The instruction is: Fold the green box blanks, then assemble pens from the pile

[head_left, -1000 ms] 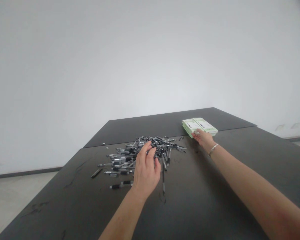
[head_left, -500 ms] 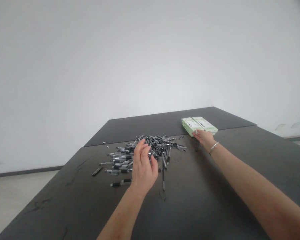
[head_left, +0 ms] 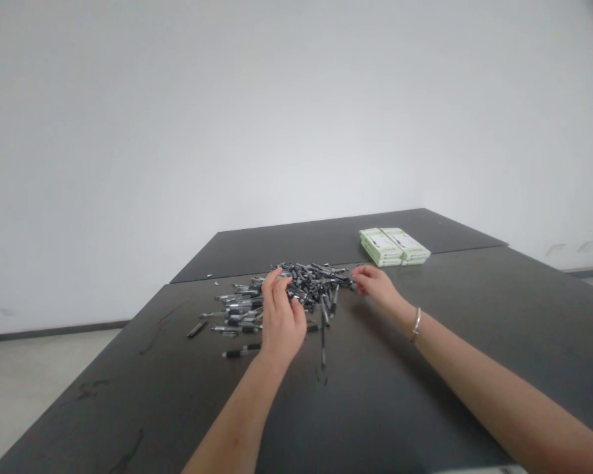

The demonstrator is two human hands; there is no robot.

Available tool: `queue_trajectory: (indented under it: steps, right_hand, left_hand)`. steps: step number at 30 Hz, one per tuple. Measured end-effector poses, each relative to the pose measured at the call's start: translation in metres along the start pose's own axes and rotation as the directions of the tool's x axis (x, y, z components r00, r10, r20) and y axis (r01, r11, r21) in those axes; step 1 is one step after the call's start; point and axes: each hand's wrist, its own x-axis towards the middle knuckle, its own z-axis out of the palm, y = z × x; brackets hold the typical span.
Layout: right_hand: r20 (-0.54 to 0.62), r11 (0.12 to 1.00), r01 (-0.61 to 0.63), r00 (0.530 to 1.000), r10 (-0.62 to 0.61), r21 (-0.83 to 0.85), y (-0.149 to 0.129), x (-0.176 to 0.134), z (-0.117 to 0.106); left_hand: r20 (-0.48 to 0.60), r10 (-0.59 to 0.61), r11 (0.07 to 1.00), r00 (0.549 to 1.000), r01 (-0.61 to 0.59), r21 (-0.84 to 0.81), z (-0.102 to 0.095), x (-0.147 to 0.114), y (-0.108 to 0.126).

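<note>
A heap of black-and-clear pens (head_left: 312,282) lies spread on the dark table. My left hand (head_left: 282,319) is over the front left part of the heap, fingers apart and loosely curved, holding nothing that I can see. It covers some pens behind it. At the heap's right edge is my right hand (head_left: 375,284), with a bracelet (head_left: 416,324) on the wrist. Its fingers bend towards the outermost pens, thumb a little apart; whether they touch a pen is hard to make out. Behind it stand stacked green-and-white boxes (head_left: 394,247), apart from both hands.
The dark table (head_left: 400,395) has a seam across it behind the heap. A few loose pens (head_left: 240,352) lie in front and to the left, and small white bits (head_left: 209,276) near the seam. A pale wall (head_left: 296,118) rises beyond the table.
My right hand has left the front of the boxes and come left and nearer, to the right edge of the pens. My left hand has shifted only slightly. The boxes remain in place.
</note>
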Motion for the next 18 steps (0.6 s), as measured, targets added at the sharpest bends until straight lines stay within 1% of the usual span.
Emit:
queue_trajectory:
  steps: [1,3,5,7,9,12,15,18]
  right_hand:
    - [0.080,0.994,0.081,0.994,-0.075,-0.069,-0.003,-0.009,0.006]
    - [0.208,0.954,0.238,0.958,-0.198,-0.185,-0.009,-0.024,0.017]
    - [0.319,0.891,0.361,0.909,-0.270,-0.276,-0.013,-0.033,0.024]
    - [0.404,0.822,0.449,0.864,-0.299,-0.351,-0.015,-0.038,0.027]
    - [0.462,0.755,0.507,0.833,-0.305,-0.415,-0.014,-0.040,0.027]
    - [0.513,0.673,0.560,0.804,-0.301,-0.483,-0.009,-0.041,0.024]
    - [0.550,0.617,0.599,0.779,-0.301,-0.511,-0.005,-0.040,0.023]
    - [0.583,0.578,0.636,0.751,-0.311,-0.511,-0.003,-0.039,0.022]
  left_hand:
    - [0.006,-0.018,1.000,1.000,0.018,-0.007,0.001,0.000,-0.001]
    - [0.010,-0.043,0.999,0.999,0.043,-0.020,0.002,-0.001,-0.003]
    - [0.008,-0.063,0.997,0.998,0.063,-0.039,0.002,-0.001,-0.005]
    - [0.009,-0.085,0.994,0.996,0.086,-0.061,0.000,0.001,-0.005]
    - [0.013,-0.106,0.990,0.994,0.107,-0.092,-0.002,0.006,-0.002]
    - [0.028,-0.115,0.983,0.993,0.118,-0.140,-0.005,0.017,0.003]
    - [0.089,-0.074,0.983,0.993,0.087,-0.159,-0.005,0.023,0.004]
    - [0.122,-0.046,0.970,0.991,0.074,-0.231,0.001,0.020,-0.002]
